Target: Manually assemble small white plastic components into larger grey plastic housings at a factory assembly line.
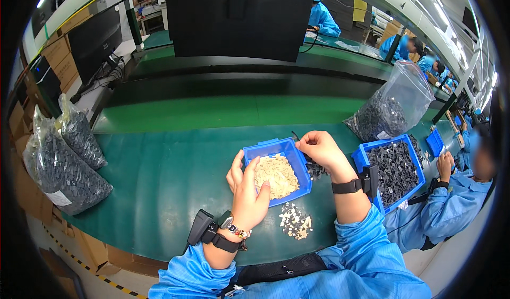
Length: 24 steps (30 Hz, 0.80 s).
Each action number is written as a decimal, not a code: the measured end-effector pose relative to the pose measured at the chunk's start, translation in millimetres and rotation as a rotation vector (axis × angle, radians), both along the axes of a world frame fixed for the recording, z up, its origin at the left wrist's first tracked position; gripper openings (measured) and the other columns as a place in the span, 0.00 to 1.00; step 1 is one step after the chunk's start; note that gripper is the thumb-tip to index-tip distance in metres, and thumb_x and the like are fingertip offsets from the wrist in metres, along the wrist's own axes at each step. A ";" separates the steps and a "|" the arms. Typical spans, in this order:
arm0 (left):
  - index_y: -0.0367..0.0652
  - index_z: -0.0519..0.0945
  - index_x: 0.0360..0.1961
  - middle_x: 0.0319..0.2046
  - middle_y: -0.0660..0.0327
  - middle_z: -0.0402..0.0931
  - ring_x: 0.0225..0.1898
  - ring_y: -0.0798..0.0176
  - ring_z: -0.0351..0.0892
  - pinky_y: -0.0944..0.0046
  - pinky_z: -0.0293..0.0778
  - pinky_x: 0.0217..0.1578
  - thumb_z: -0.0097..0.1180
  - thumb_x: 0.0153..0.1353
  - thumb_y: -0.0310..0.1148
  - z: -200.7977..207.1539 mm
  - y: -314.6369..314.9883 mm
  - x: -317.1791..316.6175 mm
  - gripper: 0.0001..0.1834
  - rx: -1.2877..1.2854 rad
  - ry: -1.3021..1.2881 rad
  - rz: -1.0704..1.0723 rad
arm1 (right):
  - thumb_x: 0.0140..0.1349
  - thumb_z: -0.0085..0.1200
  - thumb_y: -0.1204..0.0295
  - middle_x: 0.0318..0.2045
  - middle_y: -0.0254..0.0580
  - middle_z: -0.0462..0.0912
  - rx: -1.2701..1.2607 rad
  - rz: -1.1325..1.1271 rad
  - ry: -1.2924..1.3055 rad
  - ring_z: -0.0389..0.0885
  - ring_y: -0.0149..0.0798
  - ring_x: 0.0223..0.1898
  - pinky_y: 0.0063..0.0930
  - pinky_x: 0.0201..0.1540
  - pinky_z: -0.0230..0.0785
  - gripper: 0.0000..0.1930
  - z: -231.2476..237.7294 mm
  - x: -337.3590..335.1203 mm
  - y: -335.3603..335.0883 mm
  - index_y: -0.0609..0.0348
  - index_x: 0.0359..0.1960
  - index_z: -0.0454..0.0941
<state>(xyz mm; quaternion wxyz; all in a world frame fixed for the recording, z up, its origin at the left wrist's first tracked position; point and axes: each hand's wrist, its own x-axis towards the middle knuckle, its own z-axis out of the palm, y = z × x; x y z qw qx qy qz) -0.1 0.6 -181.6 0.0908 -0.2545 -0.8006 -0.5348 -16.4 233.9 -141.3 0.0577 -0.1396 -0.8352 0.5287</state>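
Observation:
A blue bin (304, 178) with many small flat cream pieces (276, 176) stands on the table in front of me. My left hand (248, 193) lies over its left wall, fingers spread and thumb above the cream pieces; I see nothing held in it. At the bin's far right corner, my right hand (321, 149) pinches a small, thin black piece (295, 136) between thumb and forefinger. A loose pile of black pieces (315, 169) lies partly hidden below that hand. Nearer to me, mixed cream and black bits (296, 221) are scattered on the tabletop.
To the right is a second blue bin (359, 158) full of black parts. Behind it leans an open clear bag (390, 105) of dark parts; two more bags (71, 166) stand left. A black monitor (239, 25) hangs ahead. A co-worker (451, 193) sits at right.

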 end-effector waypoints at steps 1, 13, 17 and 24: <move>0.41 0.66 0.62 0.69 0.45 0.47 0.67 0.41 0.48 0.46 0.49 0.67 0.55 0.53 0.22 -0.1 0.2 0.1 0.31 -0.001 0.000 -0.002 | 0.57 0.63 0.70 0.22 0.34 0.80 -0.001 -0.002 0.000 0.74 0.24 0.23 0.22 0.27 0.68 0.10 0.1 0.4 0.5 0.67 0.28 0.80; 0.41 0.66 0.62 0.69 0.45 0.47 0.66 0.41 0.50 0.46 0.49 0.66 0.55 0.53 0.24 -2.0 0.5 0.8 0.32 -0.005 -0.002 0.012 | 0.57 0.63 0.73 0.24 0.30 0.79 -0.149 -0.090 0.253 0.72 0.21 0.26 0.17 0.29 0.65 0.08 31.4 44.4 1.5 0.64 0.28 0.79; 0.42 0.66 0.62 0.69 0.46 0.47 0.65 0.41 0.52 0.46 0.50 0.66 0.56 0.53 0.24 -2.1 -3.3 1.4 0.32 -0.022 -0.011 0.031 | 0.55 0.63 0.74 0.24 0.34 0.82 0.127 0.169 0.107 0.76 0.25 0.27 0.23 0.31 0.69 0.05 53.4 87.3 -10.7 0.63 0.31 0.83; 0.41 0.66 0.62 0.69 0.43 0.45 0.67 0.37 0.47 0.42 0.50 0.66 0.57 0.53 0.25 0.1 -1.4 -1.4 0.32 -0.016 0.010 0.021 | 0.50 0.64 0.72 0.32 0.47 0.81 0.604 0.503 -0.066 0.79 0.51 0.40 0.41 0.46 0.71 0.10 21.5 140.0 -25.5 0.58 0.36 0.84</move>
